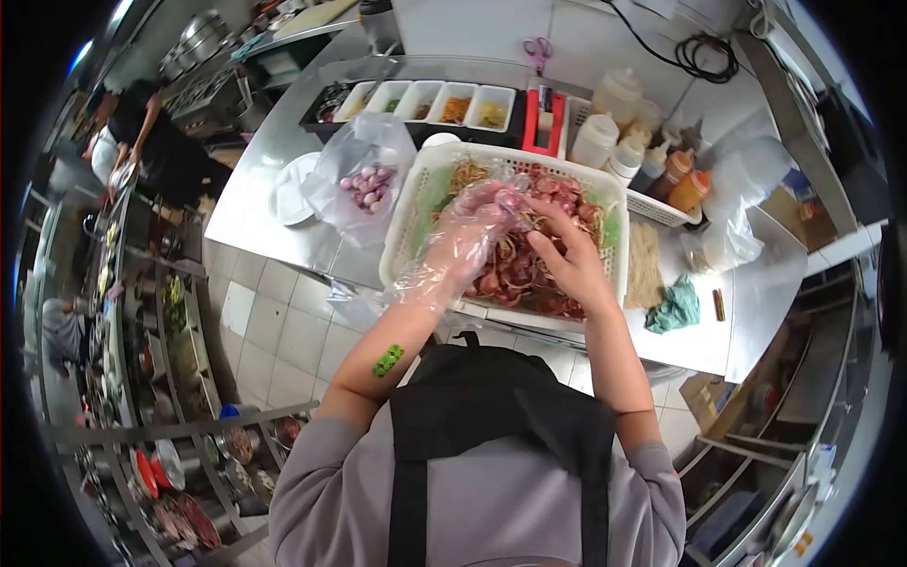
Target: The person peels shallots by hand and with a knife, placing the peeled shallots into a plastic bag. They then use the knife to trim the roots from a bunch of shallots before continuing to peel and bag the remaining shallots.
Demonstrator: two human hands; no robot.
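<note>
A white perforated basket (pixel 395 248) in front of me holds reddish pieces (pixel 557 198) mixed with pale thin strands. Over it, my left hand (pixel 484 219) wears a clear plastic glove; its fingers are bent together around a small pinkish item too blurred to name. My bare right hand (pixel 570 265) reaches in from the right, thumb and fingers apart, with its fingertips beside the gloved ones. To the left of the basket, small purple onions (pixel 367 189) lie in a clear plastic bag (pixel 337 156).
Behind the basket stand a black tray of white containers (pixel 453 104), a red-framed object (pixel 543 118) and squeeze bottles (pixel 595 140). A green cloth (pixel 675 307) lies on the steel table (pixel 241 203) at right. Another person (pixel 156 132) stands far left.
</note>
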